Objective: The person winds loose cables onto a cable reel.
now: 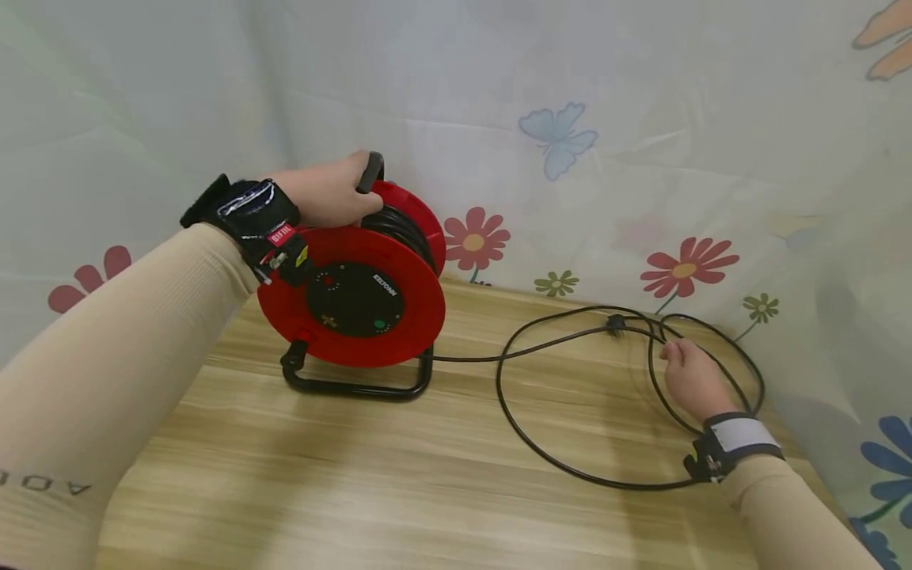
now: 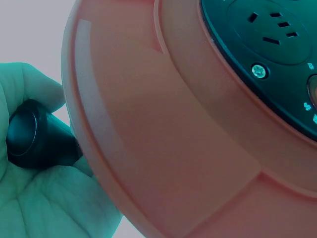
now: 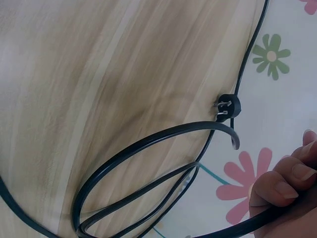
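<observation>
A red cable reel (image 1: 285, 317) stands upright on its black tube frame (image 1: 356, 389), left of the middle in the head view. My left hand (image 1: 331, 192) is at its top, fingers wrapped round the black handle (image 1: 371, 172); the left wrist view shows the palm against this handle (image 2: 54, 141). Black cable (image 1: 463, 359) leaves the reel low down and runs rightward to my right hand (image 1: 698, 384). In the right wrist view, curled fingers (image 3: 275, 188) hold the cable (image 3: 242, 228). A black plug (image 3: 229, 106) with metal pins lies near the back.
Loose loops of cable (image 1: 523, 435) spread over the wooden tabletop (image 1: 399, 491) on the right. A light curtain (image 1: 456, 63) printed with flowers and butterflies hangs along the back and right edges. Black cable turns (image 1: 397, 229) fill part of the drum.
</observation>
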The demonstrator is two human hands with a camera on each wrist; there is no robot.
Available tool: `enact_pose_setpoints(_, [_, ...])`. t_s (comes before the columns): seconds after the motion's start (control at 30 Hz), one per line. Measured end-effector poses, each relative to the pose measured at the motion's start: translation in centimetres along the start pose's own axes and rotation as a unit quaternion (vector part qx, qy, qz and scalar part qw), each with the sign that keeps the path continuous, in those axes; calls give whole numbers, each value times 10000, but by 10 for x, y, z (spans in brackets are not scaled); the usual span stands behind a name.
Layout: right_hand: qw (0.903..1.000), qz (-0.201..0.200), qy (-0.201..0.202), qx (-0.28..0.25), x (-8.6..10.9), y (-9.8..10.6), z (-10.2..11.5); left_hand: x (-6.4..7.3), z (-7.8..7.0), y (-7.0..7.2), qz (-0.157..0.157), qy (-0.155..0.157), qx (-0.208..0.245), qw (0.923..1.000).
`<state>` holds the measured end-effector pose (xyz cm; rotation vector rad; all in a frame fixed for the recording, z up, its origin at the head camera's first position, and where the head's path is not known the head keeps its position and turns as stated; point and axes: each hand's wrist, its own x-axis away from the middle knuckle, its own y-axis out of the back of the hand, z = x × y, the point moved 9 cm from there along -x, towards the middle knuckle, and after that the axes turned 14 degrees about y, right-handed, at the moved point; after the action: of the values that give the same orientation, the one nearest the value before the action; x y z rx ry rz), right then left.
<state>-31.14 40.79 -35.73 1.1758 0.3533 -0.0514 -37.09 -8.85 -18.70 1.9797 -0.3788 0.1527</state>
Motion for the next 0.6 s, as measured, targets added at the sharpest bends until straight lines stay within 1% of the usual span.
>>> enact_pose_setpoints(0.1, [10000,71,-63,26,3,0,-3,0,-2,-1,-2,-86,-32,10000])
enact_pose_setpoints(0.2, [10000,50,-4,67,5,2,-4,3,-4,-2,-13,-170,-29,9999])
enact_pose_setpoints(0.47, [9993,-59,333,176,9,5,-6,5,-7,-2,-110,-264,-11,9996])
enact_pose_setpoints(0.53, [9989,-107,419,191,10,6,-7,5,-7,-1,-248,-300,-15,9992])
enact_pose_setpoints(0.6, [9987,-128,459,202,10,4,-6,7,-8,0,-493,-368,21,9981])
